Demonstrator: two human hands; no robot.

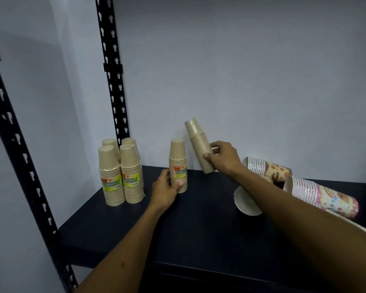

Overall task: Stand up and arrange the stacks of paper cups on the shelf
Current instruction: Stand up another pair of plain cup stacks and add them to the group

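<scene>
The stacks of paper cups are partly sorted: four brown stacks (120, 174) stand upright in a block well to the left of my left hand (165, 190), whose fingers close around a fifth upright stack (178, 163). My right hand (223, 157) pinches a tilted brown stack (200, 144), its base touching the shelf (199, 229) just below my fingers. By my judgement about half is left, since two patterned stacks (268, 169) and a white one (246, 203) lie on their sides beneath my right forearm.
</scene>
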